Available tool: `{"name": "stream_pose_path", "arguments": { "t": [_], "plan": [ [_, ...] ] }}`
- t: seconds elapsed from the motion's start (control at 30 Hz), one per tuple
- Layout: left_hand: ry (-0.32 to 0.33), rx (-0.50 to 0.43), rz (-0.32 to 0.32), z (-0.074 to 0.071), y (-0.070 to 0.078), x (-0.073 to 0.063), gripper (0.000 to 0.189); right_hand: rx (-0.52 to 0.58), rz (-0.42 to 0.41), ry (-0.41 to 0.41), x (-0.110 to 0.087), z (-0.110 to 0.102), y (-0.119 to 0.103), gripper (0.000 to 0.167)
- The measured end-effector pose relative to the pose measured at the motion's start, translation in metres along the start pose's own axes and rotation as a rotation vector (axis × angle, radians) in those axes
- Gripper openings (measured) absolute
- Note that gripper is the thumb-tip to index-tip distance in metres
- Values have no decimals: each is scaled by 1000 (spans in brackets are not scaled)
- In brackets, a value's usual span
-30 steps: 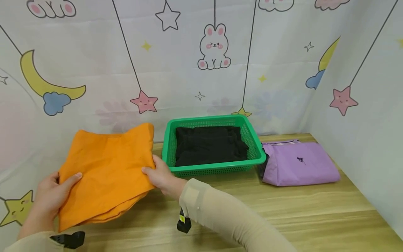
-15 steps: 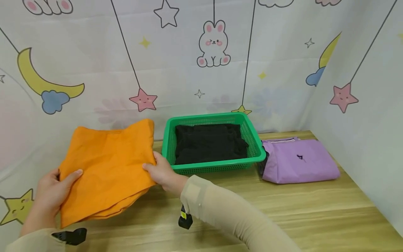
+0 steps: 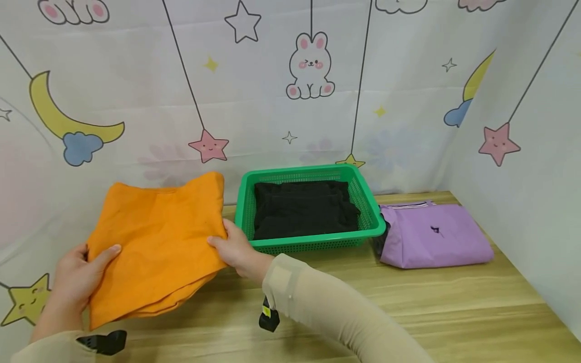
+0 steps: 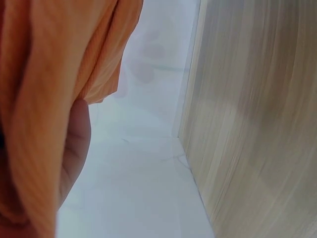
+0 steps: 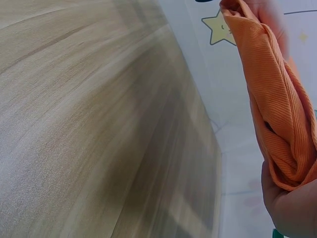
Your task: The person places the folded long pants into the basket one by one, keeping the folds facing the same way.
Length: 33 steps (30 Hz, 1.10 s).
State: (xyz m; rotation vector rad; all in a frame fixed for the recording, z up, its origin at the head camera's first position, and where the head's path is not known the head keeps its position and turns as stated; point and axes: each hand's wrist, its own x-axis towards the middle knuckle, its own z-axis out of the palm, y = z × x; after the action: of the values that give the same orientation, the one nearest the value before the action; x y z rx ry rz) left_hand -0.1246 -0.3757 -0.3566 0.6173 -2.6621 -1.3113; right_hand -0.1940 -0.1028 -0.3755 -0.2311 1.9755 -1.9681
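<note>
A folded orange garment (image 3: 159, 242) is held up above the left part of the table, its layers showing along the lower edge. My left hand (image 3: 79, 277) grips its left side, thumb on the front face and fingers behind. On the opposite side my right hand (image 3: 236, 249) pinches the edge, thumb in front, close to the basket's left corner. The right wrist view shows the garment's ribbed underside (image 5: 280, 104) raised off the wood. In the left wrist view the orange cloth (image 4: 44, 99) hides most of the left hand.
A green plastic basket (image 3: 317, 236) stands at the back middle with folded black clothing (image 3: 306, 209) inside. Right of it lies a folded purple garment (image 3: 440, 242), with dark cloth at its left end. A patterned white curtain (image 3: 254, 101) hangs behind the wooden table (image 3: 386, 292).
Both hands keep their hold on the orange garment, which has shifted only very slightly up and right. The basket and purple garment stay where they were.
</note>
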Motion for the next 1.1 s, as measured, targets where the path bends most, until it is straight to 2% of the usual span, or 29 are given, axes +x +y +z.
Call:
{"name": "stream_pose_path", "arguments": {
  "t": [0.77,1.1],
  "plan": [
    [16,-39,4,4,6,-1,84,-13,3,7,0,-5,-5,39],
    [3,-74,14,6,8,-3,86,-14,8,10,-1,-9,-7,40]
  ]
}}
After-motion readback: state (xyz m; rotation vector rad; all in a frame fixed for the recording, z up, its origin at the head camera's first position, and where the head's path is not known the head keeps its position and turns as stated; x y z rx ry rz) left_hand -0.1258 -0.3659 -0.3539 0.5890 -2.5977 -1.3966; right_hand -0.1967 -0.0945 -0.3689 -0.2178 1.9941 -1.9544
